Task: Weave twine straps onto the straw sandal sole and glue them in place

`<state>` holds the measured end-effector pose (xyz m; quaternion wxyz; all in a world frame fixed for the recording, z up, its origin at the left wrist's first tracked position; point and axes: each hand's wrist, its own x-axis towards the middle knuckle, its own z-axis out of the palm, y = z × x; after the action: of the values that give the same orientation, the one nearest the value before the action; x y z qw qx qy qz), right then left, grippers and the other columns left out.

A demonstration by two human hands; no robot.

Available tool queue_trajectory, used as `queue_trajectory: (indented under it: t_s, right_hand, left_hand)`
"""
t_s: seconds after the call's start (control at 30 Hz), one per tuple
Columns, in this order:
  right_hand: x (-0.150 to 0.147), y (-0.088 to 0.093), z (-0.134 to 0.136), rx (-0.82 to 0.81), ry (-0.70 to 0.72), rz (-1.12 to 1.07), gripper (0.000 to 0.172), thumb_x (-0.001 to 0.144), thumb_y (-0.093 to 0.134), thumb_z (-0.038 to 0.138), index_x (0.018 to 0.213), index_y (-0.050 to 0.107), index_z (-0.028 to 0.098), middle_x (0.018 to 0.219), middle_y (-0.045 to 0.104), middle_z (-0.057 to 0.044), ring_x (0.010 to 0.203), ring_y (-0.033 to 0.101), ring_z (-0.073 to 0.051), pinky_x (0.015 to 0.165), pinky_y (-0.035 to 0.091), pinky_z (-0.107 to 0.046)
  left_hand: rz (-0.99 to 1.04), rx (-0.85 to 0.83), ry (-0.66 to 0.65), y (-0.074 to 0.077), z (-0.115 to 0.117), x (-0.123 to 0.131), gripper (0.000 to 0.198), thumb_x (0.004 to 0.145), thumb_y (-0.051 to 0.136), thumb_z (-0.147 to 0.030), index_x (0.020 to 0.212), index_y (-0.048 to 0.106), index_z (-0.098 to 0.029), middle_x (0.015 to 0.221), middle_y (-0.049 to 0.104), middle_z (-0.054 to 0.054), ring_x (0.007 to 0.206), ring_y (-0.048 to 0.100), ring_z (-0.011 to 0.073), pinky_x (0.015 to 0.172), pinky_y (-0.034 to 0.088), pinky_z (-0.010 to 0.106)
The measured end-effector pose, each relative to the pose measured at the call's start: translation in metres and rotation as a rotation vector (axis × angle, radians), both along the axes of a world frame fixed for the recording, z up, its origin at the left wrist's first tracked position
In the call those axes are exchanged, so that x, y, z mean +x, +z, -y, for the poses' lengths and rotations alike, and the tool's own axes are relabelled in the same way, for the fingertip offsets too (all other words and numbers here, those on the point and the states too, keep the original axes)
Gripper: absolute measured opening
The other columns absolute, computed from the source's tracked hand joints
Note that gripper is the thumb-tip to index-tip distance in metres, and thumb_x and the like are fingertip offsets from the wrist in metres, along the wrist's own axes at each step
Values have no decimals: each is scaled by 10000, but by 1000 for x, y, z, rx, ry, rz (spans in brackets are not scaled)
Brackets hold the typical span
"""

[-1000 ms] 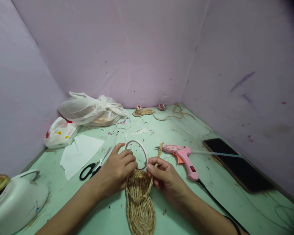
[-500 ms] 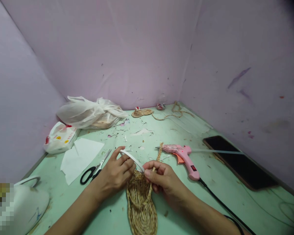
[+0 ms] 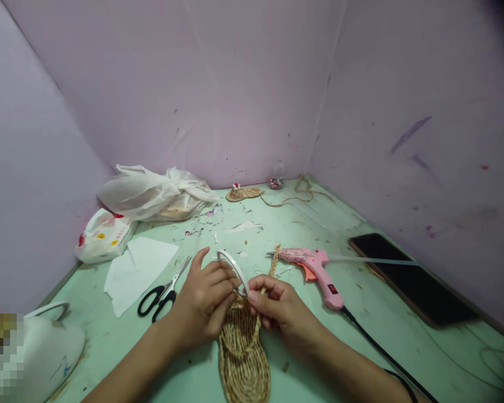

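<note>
A small woven straw sandal (image 3: 243, 352) lies on the green table (image 3: 319, 224) in front of me. My left hand (image 3: 204, 299) is closed on a white tape ring (image 3: 234, 267), which stands tilted over the sandal's front end. My right hand (image 3: 279, 308) pinches the braided straw strap (image 3: 273, 263), whose free end points away from me towards the glue gun. The two hands nearly touch above the sandal's toe.
A pink glue gun (image 3: 315, 268) with a black cord (image 3: 382, 352) lies right of my hands, a dark phone (image 3: 407, 280) beyond it. Black scissors (image 3: 162, 291) and white paper (image 3: 134, 268) lie left. Plastic bags (image 3: 151, 193), a second straw sandal (image 3: 243, 192) and twine (image 3: 298, 193) are at the back.
The tape ring tipped flat half a second ago and now stands more upright again. My left hand has shifted slightly right and nearer; the right hand has barely moved.
</note>
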<state>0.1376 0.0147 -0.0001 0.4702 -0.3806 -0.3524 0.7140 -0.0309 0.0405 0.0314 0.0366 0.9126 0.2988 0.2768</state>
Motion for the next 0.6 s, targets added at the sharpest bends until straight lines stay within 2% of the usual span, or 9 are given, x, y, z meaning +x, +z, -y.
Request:
queue_trajectory:
  t_s: [0.07,0.13,0.23,0.33,0.43,0.5,0.6]
  right_hand:
    - [0,0,0,27,10,8,339,574,768,408,702,607,138,495,527,42,365,368,-25,371,215,-171]
    - [0,0,-1,53,23,31,329,587,756,409,711,626,134,492,512,46,373,360,-27,379,225,-176]
    - [5,1,-5,74,26,135,316,605,739,396,773,653,142,478,486,55,374,352,-40,381,242,-189]
    - [12,5,-8,170,-121,385,254,627,721,327,816,667,166,600,577,9,440,415,-73,416,316,-216]
    - [18,11,-8,353,-339,647,176,663,688,261,824,674,191,753,634,-24,502,450,-95,478,374,-246]
    - [18,14,-5,477,-406,695,176,690,666,236,864,673,213,784,634,-18,488,437,-91,480,381,-249]
    - [12,14,0,626,-390,655,257,699,665,202,951,664,247,853,644,-17,495,452,-91,468,391,-243]
  left_hand:
    - [151,-199,94,6,8,10,159,802,481,-181,823,639,-190,795,668,39,843,590,193,977,294,494]
    - [293,-346,176,9,13,19,173,811,487,-227,755,645,-188,767,668,41,788,603,193,854,416,424]
    - [403,-449,262,11,15,24,225,813,482,-238,642,618,-182,730,664,39,733,603,183,705,468,340]
    - [345,-393,321,8,12,20,221,820,461,-231,635,572,-185,671,642,12,664,574,160,818,437,405]
    - [187,-307,304,3,12,15,219,824,440,-201,625,527,-178,585,581,-27,560,512,118,950,322,501]
    - [115,-280,266,1,13,15,219,827,422,-178,630,516,-175,590,573,-26,563,507,112,961,305,505]
    - [90,-257,224,0,16,18,212,828,405,-154,658,532,-174,600,582,-16,576,518,115,956,315,487]
